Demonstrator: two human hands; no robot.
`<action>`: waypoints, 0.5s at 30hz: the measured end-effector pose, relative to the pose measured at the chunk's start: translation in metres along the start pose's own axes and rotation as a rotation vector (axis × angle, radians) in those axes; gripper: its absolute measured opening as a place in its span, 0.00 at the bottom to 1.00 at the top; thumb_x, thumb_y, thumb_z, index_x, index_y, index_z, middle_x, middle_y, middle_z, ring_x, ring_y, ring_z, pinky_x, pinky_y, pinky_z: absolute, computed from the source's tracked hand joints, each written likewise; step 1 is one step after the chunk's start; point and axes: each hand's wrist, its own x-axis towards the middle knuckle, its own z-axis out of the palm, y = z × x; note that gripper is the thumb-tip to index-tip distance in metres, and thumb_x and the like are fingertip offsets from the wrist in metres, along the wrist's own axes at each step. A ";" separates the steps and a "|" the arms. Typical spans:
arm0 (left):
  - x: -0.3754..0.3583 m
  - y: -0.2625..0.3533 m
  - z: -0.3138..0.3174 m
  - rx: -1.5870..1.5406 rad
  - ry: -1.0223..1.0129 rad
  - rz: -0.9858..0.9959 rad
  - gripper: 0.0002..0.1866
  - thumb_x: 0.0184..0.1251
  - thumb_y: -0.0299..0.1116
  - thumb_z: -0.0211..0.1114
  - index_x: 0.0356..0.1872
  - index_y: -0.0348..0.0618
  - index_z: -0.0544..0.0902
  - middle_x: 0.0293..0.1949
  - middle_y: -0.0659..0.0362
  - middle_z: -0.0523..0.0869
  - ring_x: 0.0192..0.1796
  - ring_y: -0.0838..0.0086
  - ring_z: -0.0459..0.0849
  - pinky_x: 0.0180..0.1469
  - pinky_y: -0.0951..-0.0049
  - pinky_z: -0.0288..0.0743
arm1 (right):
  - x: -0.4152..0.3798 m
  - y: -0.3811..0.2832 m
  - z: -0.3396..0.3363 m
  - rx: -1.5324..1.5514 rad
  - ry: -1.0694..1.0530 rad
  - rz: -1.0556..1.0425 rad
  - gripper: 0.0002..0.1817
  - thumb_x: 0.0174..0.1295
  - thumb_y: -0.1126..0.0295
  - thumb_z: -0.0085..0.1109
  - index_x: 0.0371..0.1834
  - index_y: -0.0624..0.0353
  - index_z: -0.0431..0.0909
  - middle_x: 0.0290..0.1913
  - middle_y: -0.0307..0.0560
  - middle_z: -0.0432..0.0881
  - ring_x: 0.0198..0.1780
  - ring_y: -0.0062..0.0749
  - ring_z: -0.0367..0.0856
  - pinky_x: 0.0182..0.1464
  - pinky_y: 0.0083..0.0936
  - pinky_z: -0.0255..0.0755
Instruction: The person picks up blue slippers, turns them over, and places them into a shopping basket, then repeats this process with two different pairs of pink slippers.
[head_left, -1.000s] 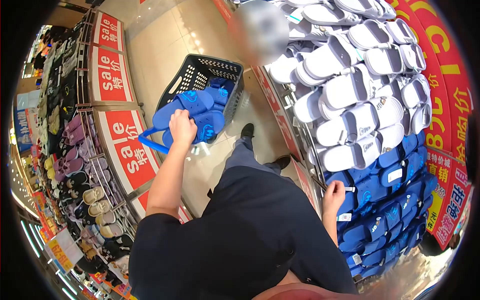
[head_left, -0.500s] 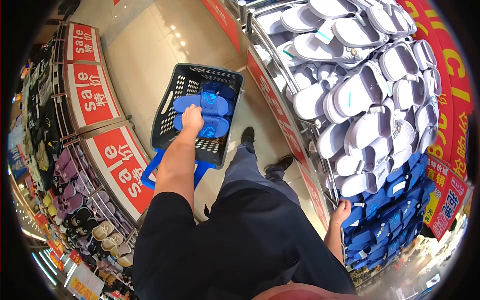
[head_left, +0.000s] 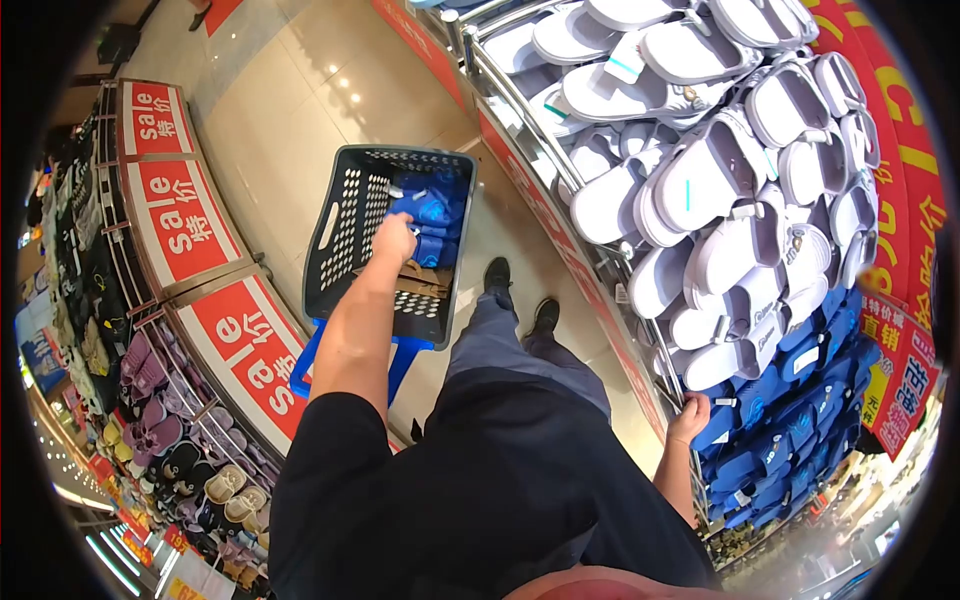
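A dark grey shopping basket [head_left: 322, 270] with perforated walls and blue handles stands on the floor ahead of my legs. My left hand [head_left: 396, 237] reaches inside it, fingers curled against a pair of blue slippers [head_left: 436, 208]; the hand covers part of the grip. Under them in the basket lies something brown with straps [head_left: 428, 276], partly hidden. At the right, my right hand [head_left: 688, 418] is closed at the metal rail [head_left: 668, 385] of a display rack, beside hanging dark blue slippers [head_left: 760, 400]. Its fingertips are partly out of sight.
White slippers [head_left: 700, 190] hang in dense rows above the blue ones on the rack. To the left, another shoe rack carries red sale signs [head_left: 180, 220], with purple slippers [head_left: 150, 420] beneath. My shoes [head_left: 498, 272] stand on the tiled floor between basket and rack.
The blue slippers have gone deeper into the basket and turned from soles lying across it, uncovering the brown item. My left hand moved with them. My right hand stays at the rail.
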 end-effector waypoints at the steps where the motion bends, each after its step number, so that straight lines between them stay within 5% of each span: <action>1: -0.006 -0.004 0.006 -0.068 -0.017 0.005 0.16 0.65 0.31 0.58 0.51 0.53 0.86 0.52 0.50 0.87 0.55 0.54 0.84 0.59 0.57 0.78 | 0.000 -0.003 0.000 0.004 0.011 -0.011 0.12 0.60 0.71 0.47 0.26 0.65 0.78 0.28 0.52 0.79 0.31 0.43 0.77 0.37 0.35 0.71; 8: -0.080 -0.011 0.054 -0.404 -0.018 0.263 0.13 0.63 0.30 0.64 0.46 0.36 0.86 0.43 0.44 0.89 0.47 0.58 0.89 0.52 0.64 0.80 | -0.002 -0.006 0.001 0.008 0.092 0.018 0.11 0.57 0.70 0.49 0.26 0.60 0.81 0.30 0.51 0.82 0.35 0.49 0.81 0.40 0.40 0.74; 15: -0.197 0.066 0.053 -0.426 -0.195 0.479 0.14 0.67 0.32 0.62 0.49 0.36 0.85 0.39 0.46 0.89 0.41 0.58 0.88 0.47 0.65 0.81 | -0.003 -0.016 -0.004 -0.017 0.169 0.035 0.08 0.56 0.70 0.52 0.25 0.55 0.82 0.31 0.48 0.82 0.36 0.49 0.82 0.39 0.40 0.75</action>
